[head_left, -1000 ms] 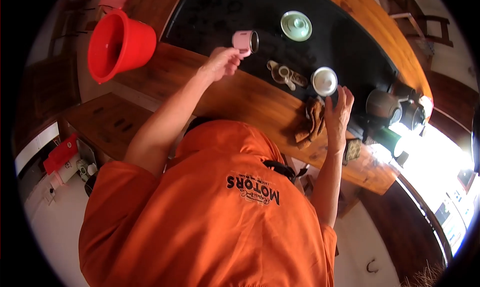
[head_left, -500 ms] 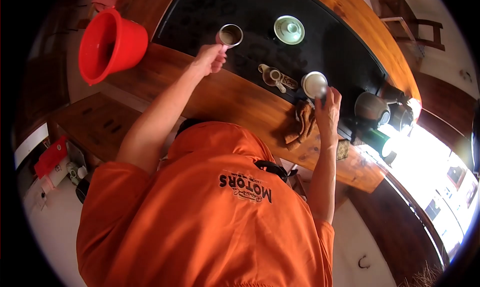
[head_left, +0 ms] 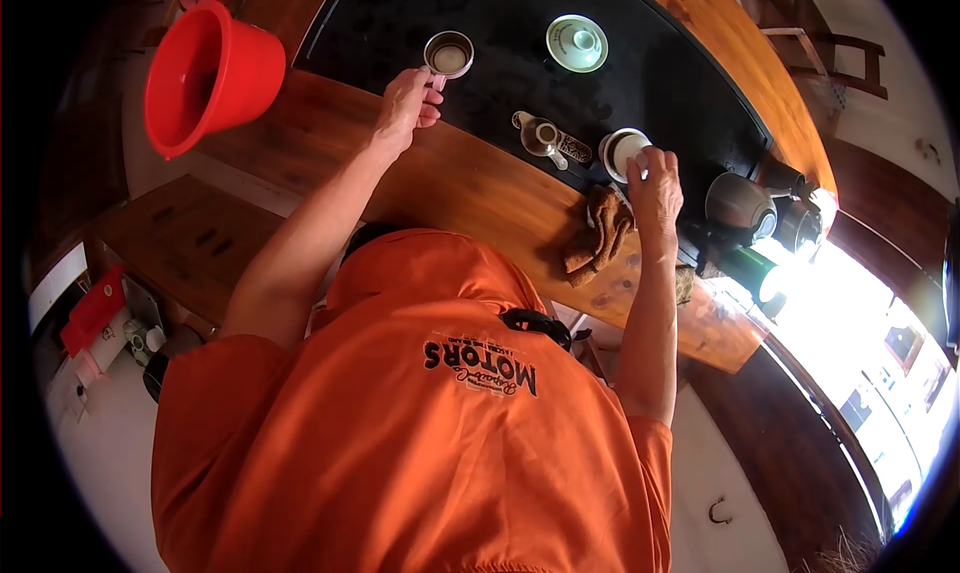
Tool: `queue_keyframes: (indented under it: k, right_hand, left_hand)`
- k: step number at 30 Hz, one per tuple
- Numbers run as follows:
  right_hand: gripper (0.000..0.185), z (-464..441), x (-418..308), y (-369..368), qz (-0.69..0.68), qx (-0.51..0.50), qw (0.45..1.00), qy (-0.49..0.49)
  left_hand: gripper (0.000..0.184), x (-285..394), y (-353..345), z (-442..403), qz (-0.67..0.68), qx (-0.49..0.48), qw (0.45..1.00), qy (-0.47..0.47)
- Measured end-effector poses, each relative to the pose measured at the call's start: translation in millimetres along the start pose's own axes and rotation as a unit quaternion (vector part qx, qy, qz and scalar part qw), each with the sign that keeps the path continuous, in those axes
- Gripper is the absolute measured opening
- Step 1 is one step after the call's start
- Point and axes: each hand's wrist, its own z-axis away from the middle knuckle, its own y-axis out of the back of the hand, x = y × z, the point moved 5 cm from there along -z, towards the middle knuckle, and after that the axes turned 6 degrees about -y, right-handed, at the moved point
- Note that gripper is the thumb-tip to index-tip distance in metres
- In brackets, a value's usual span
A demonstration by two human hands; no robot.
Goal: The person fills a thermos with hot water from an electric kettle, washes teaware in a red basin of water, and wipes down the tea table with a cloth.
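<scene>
My left hand (head_left: 405, 105) is closed on the handle of a pink mug (head_left: 448, 55), held upright over the black tray (head_left: 490, 13), its metal-lined inside showing. My right hand (head_left: 655, 178) pinches the lid (head_left: 630, 153) of a white lidded bowl (head_left: 608, 153); the lid sits shifted toward my hand, and a dark inside shows at the left. Between the hands are a small glass pitcher (head_left: 543, 138) and a patterned strip (head_left: 573, 149). A pale green lidded bowl (head_left: 577, 43) stands farther back.
A red bucket (head_left: 245, 81) stands at the left. A brown cloth (head_left: 603, 235) lies on the wooden table edge (head_left: 480, 178) near my right hand. At the right are a grey kettle (head_left: 738, 205) and a green container (head_left: 750, 271). A wooden chair (head_left: 845, 63) stands behind.
The pink mug has turned from tilted to upright and moved left. My right hand has moved onto the white bowl's lid and shifted it, opening a gap. The view has shifted slightly.
</scene>
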Motion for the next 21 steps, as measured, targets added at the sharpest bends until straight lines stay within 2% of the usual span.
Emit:
queue_keyframes:
  k: [5, 8, 12, 16, 21]
  right_hand:
    - [0.02, 1.5, 19.5, 25.2, 0.058, 0.015, 0.997, -0.047]
    - [0.021, 4.0, 25.1, 26.3, 0.057, 0.02, 0.997, -0.048]
    - [0.022, 3.4, 3.6, 14.0, 0.016, -0.025, 0.998, -0.054]
    - [0.022, -1.0, -11.0, 2.6, 0.001, -0.034, 0.999, -0.033]
    - [0.024, -2.7, -9.6, -1.5, 0.02, -0.052, 0.998, -0.03]
  left_hand:
    - [0.034, -3.9, 0.0, -0.2, 0.014, -0.035, 0.999, 0.008]
    - [0.033, -4.8, -1.9, 1.0, 0.022, -0.068, 0.997, 0.011]
    - [0.029, -8.8, -4.2, -1.7, 0.04, -0.107, 0.993, 0.005]
    - [0.024, -11.5, -2.9, -5.7, 0.066, -0.103, 0.992, -0.012]
    - [0.025, -4.4, 1.5, -0.1, 0.014, -0.085, 0.994, -0.071]
